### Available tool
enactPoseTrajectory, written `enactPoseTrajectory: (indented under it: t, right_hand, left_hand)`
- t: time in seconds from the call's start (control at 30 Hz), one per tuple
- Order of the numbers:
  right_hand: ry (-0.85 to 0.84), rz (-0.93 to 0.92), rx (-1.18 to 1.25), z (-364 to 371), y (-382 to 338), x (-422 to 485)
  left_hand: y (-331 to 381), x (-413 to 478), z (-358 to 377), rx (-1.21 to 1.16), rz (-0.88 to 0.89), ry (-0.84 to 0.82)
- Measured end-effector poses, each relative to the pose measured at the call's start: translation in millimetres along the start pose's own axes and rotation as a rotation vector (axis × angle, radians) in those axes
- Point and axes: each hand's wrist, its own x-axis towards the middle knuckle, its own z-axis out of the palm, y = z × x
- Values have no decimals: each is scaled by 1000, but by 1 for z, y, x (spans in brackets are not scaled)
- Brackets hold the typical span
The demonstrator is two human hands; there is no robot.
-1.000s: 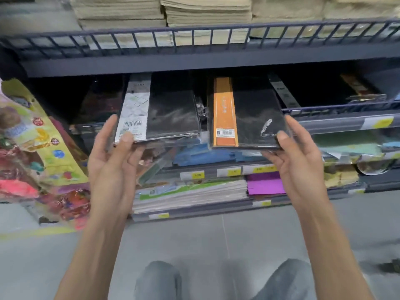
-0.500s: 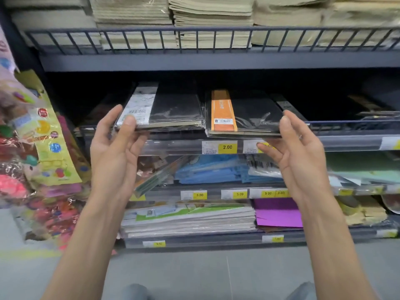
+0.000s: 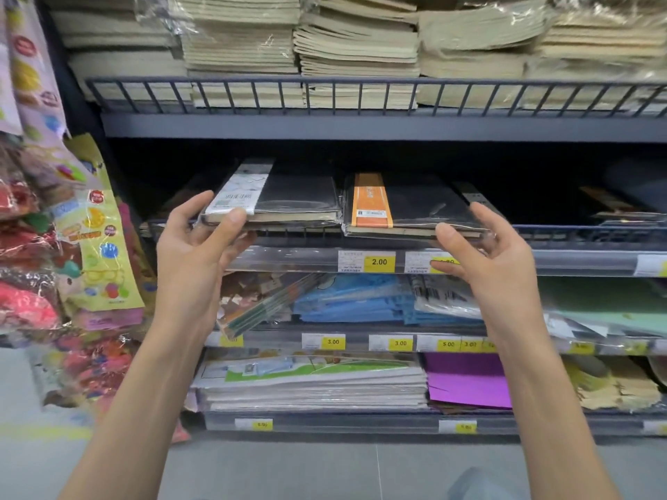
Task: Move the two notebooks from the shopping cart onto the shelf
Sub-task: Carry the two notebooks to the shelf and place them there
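Black, film-wrapped and laid flat, the white-banded notebook (image 3: 288,200) and the orange-banded notebook (image 3: 415,207) sit side by side, edges touching, with their near ends overhanging the front of the shelf (image 3: 577,233). The left hand (image 3: 195,254) pinches the outer near corner of the first, thumb on top, fingers beneath. The right hand (image 3: 494,261) holds the second likewise. Corner holds keep each cover level and probably leave the far ends free to slide inward. Below both hands runs the price strip (image 3: 379,261); above them, stacked paper (image 3: 353,48).
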Motion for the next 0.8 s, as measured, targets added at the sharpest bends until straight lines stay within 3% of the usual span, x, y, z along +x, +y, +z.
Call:
enactPoseTrajectory:
  t: [0.53,0.8]
  right_hand:
    - [233,-129,-328,17,14,16]
    - [276,-158,-332,30,26,36]
  left_hand:
    - [-17,15,11,294,154,96]
    - [-28,31,10,443,219,142]
